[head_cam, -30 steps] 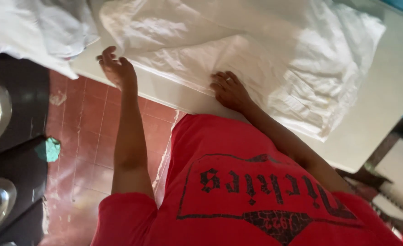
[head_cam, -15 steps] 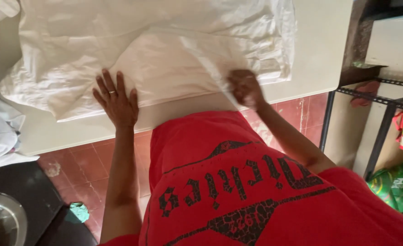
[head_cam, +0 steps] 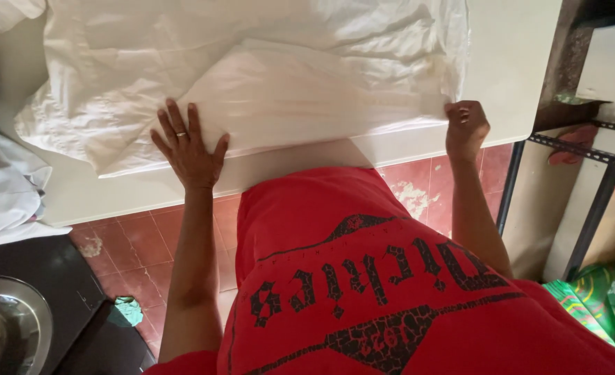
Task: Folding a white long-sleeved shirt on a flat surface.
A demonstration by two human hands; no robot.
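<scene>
Visibility first. The white cloth runs off the top edge of the view, so I cannot see its full extent or tell what kind of piece it is. A second heap of white fabric is cut off at the left edge. The steel bowl at lower left is only partly in frame, and the metal rack on the right is cropped, with its shelf contents hard to make out. My red shirt fills the lower centre and hides the floor beneath the table's near edge.

The cloth lies spread and wrinkled on the white table, with a folded flap in the middle reaching down to the near edge.

My left hand lies flat, palm down, fingers spread wide, pressing on the lower left part of the folded flap. It grips nothing; the cloth is under the palm and fingers. A ring shows on one finger.

My right hand is at the table's near edge, curled closed on the lower right corner of the flap. The corner is pinched between thumb and fingers; the cloth runs up and left from the knuckles, drawn taut between the two hands.

Red floor tiles show below the table.
</scene>
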